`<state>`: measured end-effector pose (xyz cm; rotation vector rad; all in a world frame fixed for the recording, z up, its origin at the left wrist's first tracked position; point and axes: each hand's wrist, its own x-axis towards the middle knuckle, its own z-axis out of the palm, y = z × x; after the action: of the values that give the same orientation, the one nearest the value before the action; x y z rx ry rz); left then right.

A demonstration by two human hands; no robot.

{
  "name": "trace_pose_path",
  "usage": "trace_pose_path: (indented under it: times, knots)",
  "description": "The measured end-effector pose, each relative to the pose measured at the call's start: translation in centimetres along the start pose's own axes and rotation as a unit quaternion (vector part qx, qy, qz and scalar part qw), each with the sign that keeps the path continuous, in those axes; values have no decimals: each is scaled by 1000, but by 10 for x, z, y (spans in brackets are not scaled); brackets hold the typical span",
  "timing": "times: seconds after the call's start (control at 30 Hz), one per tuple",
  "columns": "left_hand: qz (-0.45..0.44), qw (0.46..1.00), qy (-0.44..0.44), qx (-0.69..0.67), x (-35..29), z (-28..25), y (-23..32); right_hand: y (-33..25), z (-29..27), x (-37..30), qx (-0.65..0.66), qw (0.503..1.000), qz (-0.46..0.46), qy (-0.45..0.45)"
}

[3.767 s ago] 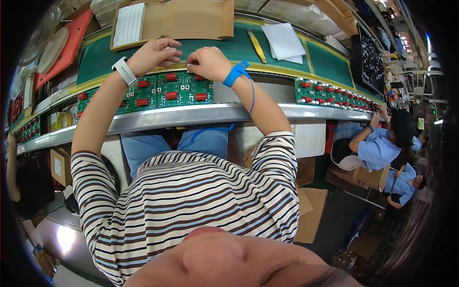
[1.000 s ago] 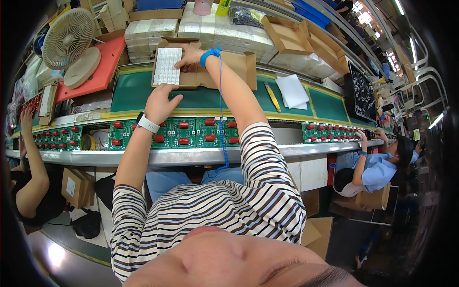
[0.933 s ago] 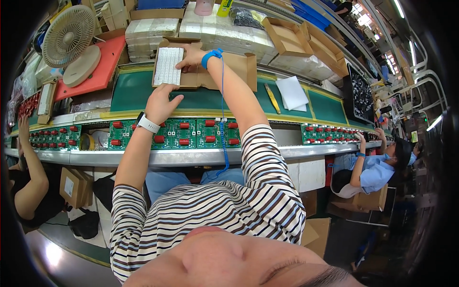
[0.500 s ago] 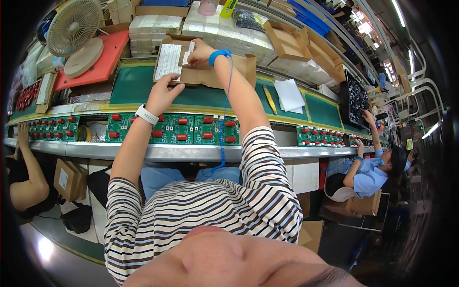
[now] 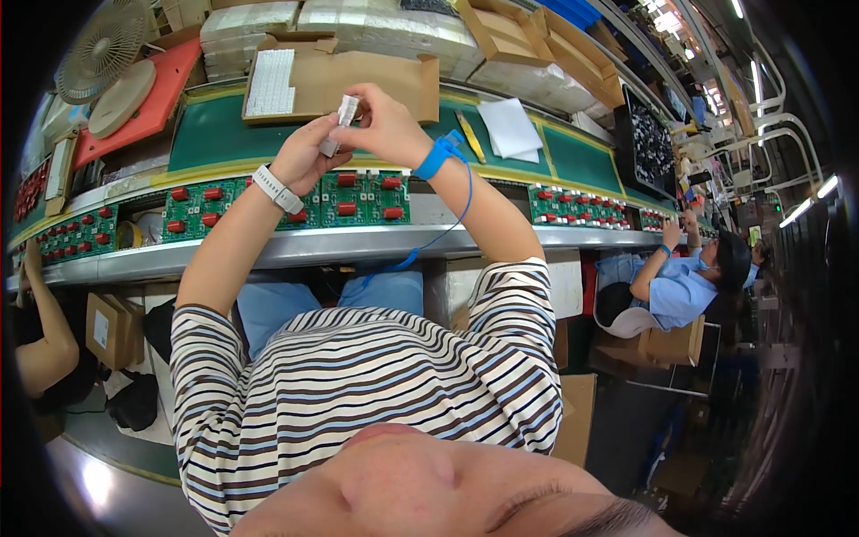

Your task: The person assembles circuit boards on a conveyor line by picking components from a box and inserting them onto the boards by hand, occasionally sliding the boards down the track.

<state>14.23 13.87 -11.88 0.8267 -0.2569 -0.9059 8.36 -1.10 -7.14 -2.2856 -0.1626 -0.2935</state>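
I saw the left hand [image 5: 302, 159] and right hand [image 5: 386, 127] close together over the green mat [image 5: 210, 134], fingers around small white parts [image 5: 348, 110]. Beyond them lay an open carton [image 5: 385, 82] with rows of white pieces [image 5: 270, 85] at its left end. Nearer, I made out green circuit boards [image 5: 368, 204] bearing red components; rightward, a yellow cutter [image 5: 472, 138] beside white sheets [image 5: 508, 128].

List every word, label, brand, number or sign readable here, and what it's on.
No text can be read.
White label on the brown carton: too small.
Green circuit boards: white markings, too small.
White parts between the left hand and right hand: nothing readable.
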Motion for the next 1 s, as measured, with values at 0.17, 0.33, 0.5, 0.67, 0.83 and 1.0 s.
trace_pose_path:
  times: [0.17, 0.33, 0.5, 0.67, 0.83, 1.0]
  knots:
    - [-71, 982, -15, 176, 1, -8, -8, 29, -1, -16, 194, 966, 166, -30]
    - [-117, 938, 22, 325, -8, -6, 1, 26, 2, -18, 275, 937, 170, -132]
    - [-109, 927, 35, 358, -6, -22, 7, 26, 16, -9, 277, 921, 201, -184]
    - [-94, 916, 30, 390, -12, -30, 18, 32, 24, 3, 289, 911, 237, -174]
    - [-78, 901, 35, 425, -9, -51, 37, 40, 37, 9, 69, 970, 162, -170]
    - [-82, 868, 17, 490, -3, -57, 41, 29, 47, 5, -217, 958, 39, -186]
